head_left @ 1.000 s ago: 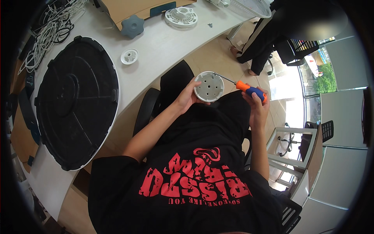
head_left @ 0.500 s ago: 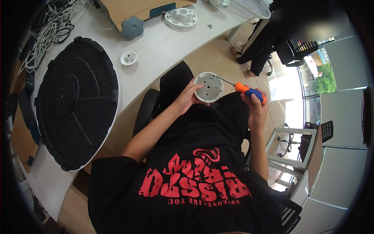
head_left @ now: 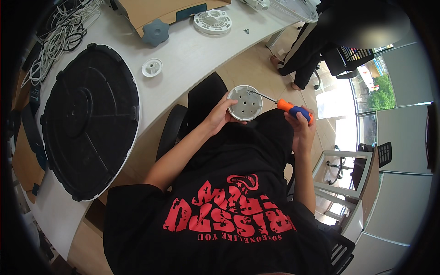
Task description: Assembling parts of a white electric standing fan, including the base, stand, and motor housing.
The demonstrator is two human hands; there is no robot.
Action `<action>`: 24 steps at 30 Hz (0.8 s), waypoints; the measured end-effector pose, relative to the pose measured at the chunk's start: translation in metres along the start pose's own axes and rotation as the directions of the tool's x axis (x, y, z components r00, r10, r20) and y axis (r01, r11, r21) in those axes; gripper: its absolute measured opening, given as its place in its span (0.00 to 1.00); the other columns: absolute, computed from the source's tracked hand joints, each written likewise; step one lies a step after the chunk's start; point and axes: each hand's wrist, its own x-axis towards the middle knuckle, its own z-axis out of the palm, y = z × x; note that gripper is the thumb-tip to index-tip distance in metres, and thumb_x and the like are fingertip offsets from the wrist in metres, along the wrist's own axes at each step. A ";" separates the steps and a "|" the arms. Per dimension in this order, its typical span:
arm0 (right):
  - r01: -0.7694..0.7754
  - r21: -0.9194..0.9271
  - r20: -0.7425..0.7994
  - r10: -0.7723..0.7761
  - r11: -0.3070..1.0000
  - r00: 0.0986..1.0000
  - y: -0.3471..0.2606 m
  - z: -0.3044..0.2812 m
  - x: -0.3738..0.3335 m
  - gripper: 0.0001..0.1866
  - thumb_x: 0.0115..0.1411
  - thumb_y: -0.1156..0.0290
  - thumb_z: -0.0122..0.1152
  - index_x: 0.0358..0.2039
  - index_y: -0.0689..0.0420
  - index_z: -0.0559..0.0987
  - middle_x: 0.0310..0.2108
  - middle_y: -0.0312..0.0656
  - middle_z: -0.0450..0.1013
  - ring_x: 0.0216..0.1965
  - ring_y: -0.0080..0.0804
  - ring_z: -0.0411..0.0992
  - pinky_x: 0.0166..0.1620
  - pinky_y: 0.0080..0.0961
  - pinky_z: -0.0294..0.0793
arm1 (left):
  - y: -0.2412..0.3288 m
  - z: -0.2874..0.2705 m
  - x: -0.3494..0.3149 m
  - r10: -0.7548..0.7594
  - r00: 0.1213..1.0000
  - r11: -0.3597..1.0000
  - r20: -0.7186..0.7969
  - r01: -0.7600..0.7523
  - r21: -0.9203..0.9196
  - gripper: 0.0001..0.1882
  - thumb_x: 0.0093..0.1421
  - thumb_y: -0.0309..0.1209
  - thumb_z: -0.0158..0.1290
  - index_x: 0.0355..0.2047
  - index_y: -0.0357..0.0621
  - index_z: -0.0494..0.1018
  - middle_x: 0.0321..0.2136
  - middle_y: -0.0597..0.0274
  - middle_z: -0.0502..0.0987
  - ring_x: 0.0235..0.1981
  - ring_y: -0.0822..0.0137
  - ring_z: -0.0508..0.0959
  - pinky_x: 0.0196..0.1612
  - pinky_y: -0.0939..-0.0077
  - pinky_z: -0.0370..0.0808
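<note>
Head view: left fingers [head_left: 232,102] clamp a disc [head_left: 248,106], right fingers [head_left: 301,118] a screwdriver [head_left: 291,109], beyond the table edge [head_left: 197,78]

White table [head_left: 183,62]. A large black disc [head_left: 98,151] with a pale rim reaches the near edge; tangled cables [head_left: 59,41] lie toward the far edge. Nearer the right end: a small white cap [head_left: 151,73], a grey knob [head_left: 156,32] beside an open cardboard box [head_left: 156,11], a slotted white plate [head_left: 207,24] and, close to the near edge, small metal pieces [head_left: 246,31]. At the right end, a white grille [head_left: 295,10].

Office-like room, long white desk [head_left: 183,64], black wheeled chairs [head_left: 343,64], window [head_left: 383,97], pale blinds [head_left: 402,137]
</note>
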 end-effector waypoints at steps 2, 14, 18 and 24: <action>-0.001 0.002 0.003 0.001 1.000 1.000 -0.001 0.000 -0.001 0.18 0.63 0.75 0.59 0.50 0.64 0.65 0.49 0.62 0.73 0.41 0.47 0.80 0.50 0.34 0.81 | 0.000 -0.001 0.000 0.001 1.000 1.000 0.004 -0.001 -0.001 0.27 0.68 0.34 0.40 0.66 0.47 0.52 0.56 0.47 0.69 0.46 0.49 0.81 0.42 0.58 0.83; -0.013 -0.006 -0.013 0.013 1.000 1.000 -0.001 -0.003 -0.001 0.18 0.63 0.75 0.59 0.50 0.64 0.65 0.48 0.61 0.73 0.40 0.46 0.80 0.49 0.34 0.81 | -0.002 -0.002 0.003 0.008 1.000 1.000 0.006 -0.009 0.008 0.27 0.69 0.34 0.38 0.67 0.47 0.51 0.56 0.46 0.69 0.45 0.47 0.81 0.41 0.58 0.83; -0.015 -0.002 -0.017 0.015 1.000 1.000 0.001 -0.006 0.002 0.19 0.63 0.74 0.60 0.50 0.64 0.65 0.48 0.61 0.74 0.40 0.46 0.81 0.49 0.33 0.81 | 0.001 -0.001 0.001 -0.003 1.000 1.000 0.014 0.003 0.011 0.27 0.69 0.34 0.38 0.67 0.47 0.51 0.57 0.46 0.68 0.45 0.47 0.81 0.41 0.58 0.83; -0.016 -0.005 -0.022 0.016 1.000 1.000 0.002 -0.003 0.005 0.19 0.63 0.73 0.60 0.50 0.64 0.65 0.47 0.61 0.74 0.40 0.45 0.81 0.49 0.33 0.82 | 0.000 0.000 0.001 0.004 1.000 1.000 -0.008 -0.004 0.007 0.27 0.68 0.35 0.39 0.67 0.46 0.51 0.55 0.47 0.69 0.44 0.49 0.81 0.41 0.58 0.83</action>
